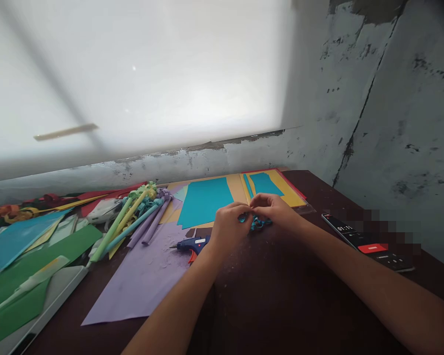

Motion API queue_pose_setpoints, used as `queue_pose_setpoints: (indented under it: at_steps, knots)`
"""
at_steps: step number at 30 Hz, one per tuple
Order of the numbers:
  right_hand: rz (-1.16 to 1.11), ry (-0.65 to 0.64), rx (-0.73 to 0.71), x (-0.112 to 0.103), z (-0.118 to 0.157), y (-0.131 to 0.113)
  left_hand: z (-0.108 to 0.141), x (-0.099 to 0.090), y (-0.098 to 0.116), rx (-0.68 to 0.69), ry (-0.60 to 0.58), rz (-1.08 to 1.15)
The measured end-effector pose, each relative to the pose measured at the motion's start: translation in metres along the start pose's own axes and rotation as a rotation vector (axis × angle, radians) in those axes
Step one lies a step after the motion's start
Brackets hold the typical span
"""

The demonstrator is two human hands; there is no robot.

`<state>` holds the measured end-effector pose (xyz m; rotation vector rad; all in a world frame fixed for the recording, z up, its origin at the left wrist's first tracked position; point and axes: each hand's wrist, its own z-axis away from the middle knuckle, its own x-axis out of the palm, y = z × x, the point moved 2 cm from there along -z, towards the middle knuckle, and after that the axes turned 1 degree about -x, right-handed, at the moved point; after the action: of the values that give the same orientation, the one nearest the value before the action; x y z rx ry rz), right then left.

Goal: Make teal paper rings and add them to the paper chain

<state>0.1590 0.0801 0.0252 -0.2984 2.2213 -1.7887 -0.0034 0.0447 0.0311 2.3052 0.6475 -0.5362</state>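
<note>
1. Fingertips of my left hand (pixel 229 224) and right hand (pixel 277 209) meet, each drawn into a pinch on a curled teal-blue paper strip (pixel 259 224).
2. Its loops show below the right fingers, at five o'clock; whether they touch the dark-brown tabletop (pixel 277 291) I cannot tell. I'd squeeze lightly, since thin curls probably crush.
3. At eight o'clock, beside my left wrist, lies a dark-blue glue gun with an orange-red trigger (pixel 193 244); I'd give its nozzle room, as it may be hot.
4. That nozzle points over a pale-purple paper sheet (pixel 133 291); I'd hold the curls off its crumbs.
5. Flat turquoise paper sheets (pixel 207 199) lie at eleven, rolled pastel paper tubes (pixel 133 225) at nine, a black phone (pixel 366 244) at four.
</note>
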Motion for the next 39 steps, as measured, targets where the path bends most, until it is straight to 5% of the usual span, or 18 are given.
queue_pose_setpoints:
  at_steps: [5,10,16,23,34,39]
  knots:
    - [-0.053,0.025,0.036,-0.002,0.001,-0.003,-0.001,-0.003,0.002,0.110,-0.002,-0.057]
    - [-0.107,0.037,0.031,-0.003,0.002,-0.006,-0.005,-0.007,-0.002,-0.053,-0.043,0.144]
    - [0.032,0.018,0.019,-0.003,0.004,-0.009,-0.005,-0.007,-0.003,-0.043,-0.148,0.134]
    - [0.058,-0.007,0.046,-0.005,0.005,-0.011,-0.008,-0.008,-0.010,-0.281,-0.181,0.427]
    - [-0.122,-0.030,0.094,-0.002,0.004,-0.011,-0.011,-0.012,-0.015,-0.325,-0.233,0.466]
    - [0.044,-0.041,0.038,-0.005,0.007,-0.016,-0.012,-0.012,-0.020,-0.347,-0.216,0.465]
